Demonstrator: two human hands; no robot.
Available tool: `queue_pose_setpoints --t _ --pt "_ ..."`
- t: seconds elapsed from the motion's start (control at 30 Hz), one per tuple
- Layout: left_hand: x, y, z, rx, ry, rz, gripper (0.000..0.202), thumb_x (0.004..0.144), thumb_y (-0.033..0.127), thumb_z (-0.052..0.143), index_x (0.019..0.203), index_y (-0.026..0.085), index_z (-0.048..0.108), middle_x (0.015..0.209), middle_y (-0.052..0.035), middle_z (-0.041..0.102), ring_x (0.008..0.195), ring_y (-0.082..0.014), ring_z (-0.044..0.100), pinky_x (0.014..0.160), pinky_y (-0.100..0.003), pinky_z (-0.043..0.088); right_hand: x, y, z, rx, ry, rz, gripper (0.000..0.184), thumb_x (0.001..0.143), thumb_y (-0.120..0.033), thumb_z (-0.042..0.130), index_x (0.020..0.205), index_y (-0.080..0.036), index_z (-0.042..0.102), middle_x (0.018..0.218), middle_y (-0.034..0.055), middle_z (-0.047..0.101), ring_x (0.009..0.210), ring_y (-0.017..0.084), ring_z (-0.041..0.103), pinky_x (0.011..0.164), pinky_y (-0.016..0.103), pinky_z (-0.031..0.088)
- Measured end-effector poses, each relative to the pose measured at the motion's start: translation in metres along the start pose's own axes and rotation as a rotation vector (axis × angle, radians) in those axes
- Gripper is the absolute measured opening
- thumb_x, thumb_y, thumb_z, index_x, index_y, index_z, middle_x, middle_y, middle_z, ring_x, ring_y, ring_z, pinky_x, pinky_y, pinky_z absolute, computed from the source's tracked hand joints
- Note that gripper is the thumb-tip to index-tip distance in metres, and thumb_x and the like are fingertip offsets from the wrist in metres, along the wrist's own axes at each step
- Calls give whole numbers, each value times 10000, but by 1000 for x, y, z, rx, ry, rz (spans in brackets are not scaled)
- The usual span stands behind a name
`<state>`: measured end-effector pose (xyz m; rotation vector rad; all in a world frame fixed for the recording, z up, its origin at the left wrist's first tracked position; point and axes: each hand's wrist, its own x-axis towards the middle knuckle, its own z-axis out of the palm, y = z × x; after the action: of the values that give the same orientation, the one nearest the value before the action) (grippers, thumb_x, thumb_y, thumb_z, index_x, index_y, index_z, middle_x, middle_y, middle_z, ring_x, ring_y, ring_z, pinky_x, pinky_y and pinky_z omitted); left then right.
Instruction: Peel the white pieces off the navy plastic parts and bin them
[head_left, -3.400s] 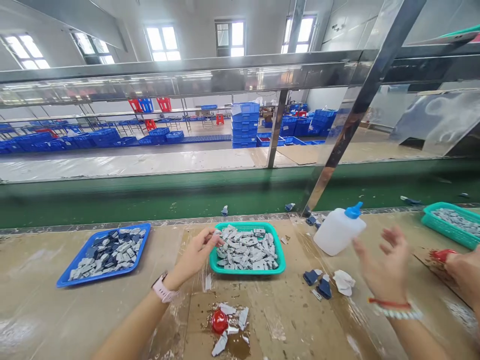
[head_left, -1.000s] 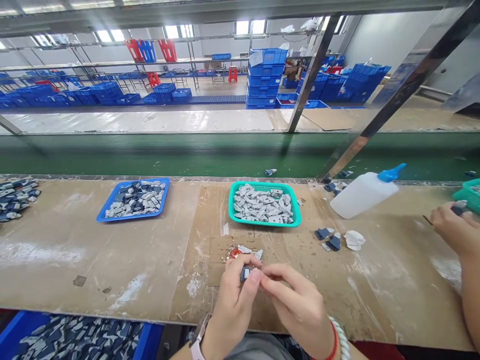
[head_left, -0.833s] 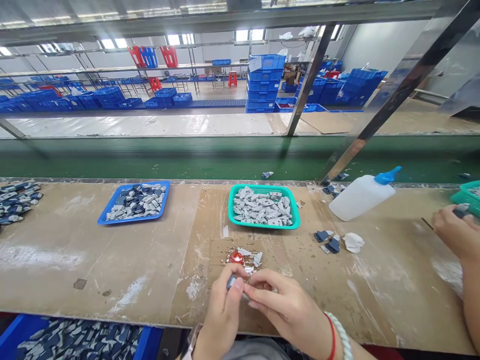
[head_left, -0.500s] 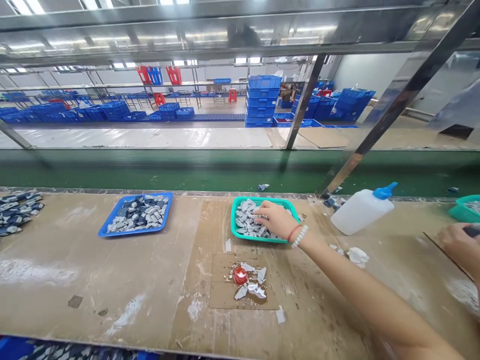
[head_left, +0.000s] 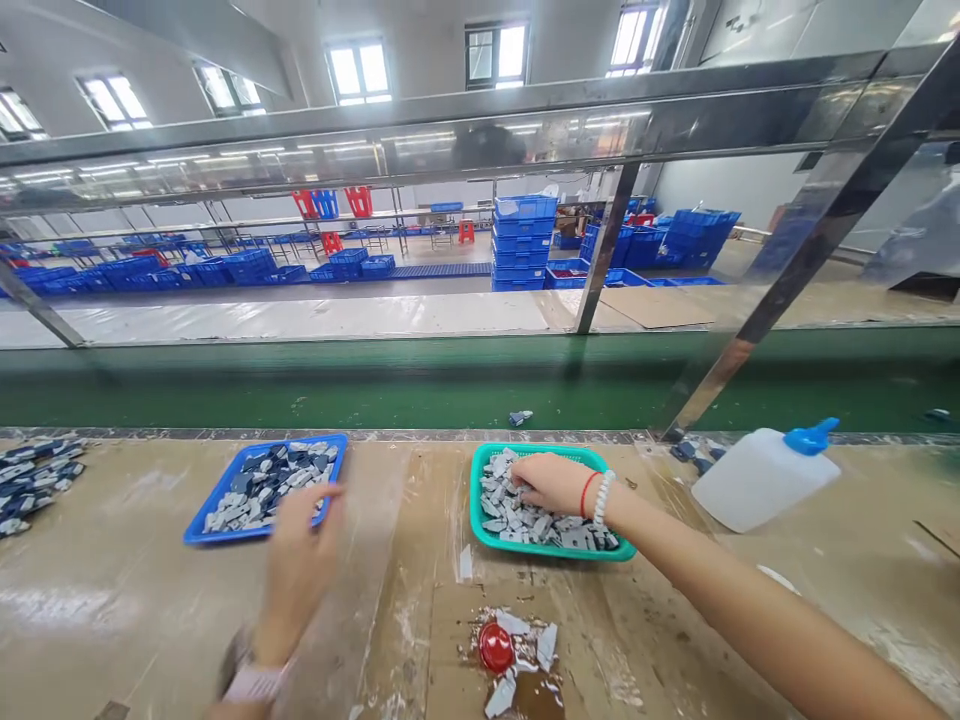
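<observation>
My right hand (head_left: 553,482) is in the green basket (head_left: 480,530), its fingers bent down among grey plastic pieces (head_left: 525,520). Its fingertips are partly hidden, so what they pinch cannot be made out. My left hand (head_left: 300,550), smeared by motion, is at the near right corner of the blue tray (head_left: 225,537). That tray holds grey and dark blue pieces (head_left: 274,480). Whether the left fingers hold anything cannot be told. Below the basket, a round red cap (head_left: 496,647) stands on wet cardboard (head_left: 450,640), with several grey pieces around it.
A white bottle with a blue nozzle (head_left: 765,480) stands at the right. Dark blue and grey pieces (head_left: 37,480) are heaped at far left. Behind the table runs a green belt (head_left: 420,385), bearing one small piece (head_left: 520,417). A slanted metal post (head_left: 750,330) rises at the right.
My left hand has come into view at the blue tray. The right hand stays in the green basket. The view has tilted up, and the other person's hand at right is out of view.
</observation>
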<state>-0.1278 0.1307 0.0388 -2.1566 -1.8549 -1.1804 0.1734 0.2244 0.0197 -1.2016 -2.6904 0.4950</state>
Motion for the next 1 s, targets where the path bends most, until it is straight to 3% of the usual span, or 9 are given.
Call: queue_pose_setpoints --t 0.07,0.13,0.23,0.3,0.4,0.57,0.73,0.87,1.0 --pt "39 8 45 58 -183 184 168 923 161 482 1045 148 597 1036 -66 609 1003 -205 562 892 -402 461 -8 3 -4 20 -2 20 161 738 -69 635 859 -159 693 860 74 690 828 187 632 727 245 444" --pt "84 22 101 129 -383 347 313 883 48 463 1102 218 608 1099 -66 609 1061 -209 535 895 -364 438 -16 6 -5 39 9 62 196 760 -54 576 869 -160 699 854 74 687 828 187 625 739 253 440" --pt "141 43 175 240 -637 516 326 864 67 527 1142 219 599 1098 -70 607 995 -212 571 871 -380 452 -29 10 -2 80 48 145 208 709 -17 575 799 -154 702 794 60 674 773 175 611 710 248 436" --pt "164 52 207 305 -763 584 256 886 167 566 1141 166 585 1041 -68 616 913 -200 598 837 -398 488 -35 12 2 126 89 201 187 686 -22 604 773 -157 701 773 45 667 732 154 601 684 232 438" --pt "177 55 228 373 -862 656 262 907 276 565 1130 139 573 1031 -72 615 899 -195 610 821 -407 519 -38 15 8 220 157 289 40 707 -142 673 728 -163 699 730 28 665 662 130 591 614 213 443" --pt "175 53 232 398 -886 725 234 910 295 561 1077 134 590 1018 -71 620 899 -192 611 826 -405 518 -45 25 4 391 266 401 54 727 -167 659 732 -153 711 726 39 700 641 140 627 587 225 494" --pt "172 51 218 298 -806 673 174 880 283 599 930 117 608 939 -54 619 886 -193 595 832 -404 489 -92 4 3 549 349 413 231 761 -252 658 959 -152 719 943 81 718 817 182 670 713 278 558" --pt "159 44 178 125 -626 528 201 807 273 676 895 119 583 1006 -97 588 969 -230 553 853 -380 440 -144 -44 42 640 411 246 165 809 -319 656 874 -192 737 877 62 713 803 169 658 709 278 554" --pt "107 44 109 -39 -409 346 264 883 362 556 1003 140 478 983 -81 568 904 -185 552 794 -302 441 -174 -81 91 549 523 149 150 861 -290 621 846 -187 730 828 63 697 769 159 639 692 294 548"
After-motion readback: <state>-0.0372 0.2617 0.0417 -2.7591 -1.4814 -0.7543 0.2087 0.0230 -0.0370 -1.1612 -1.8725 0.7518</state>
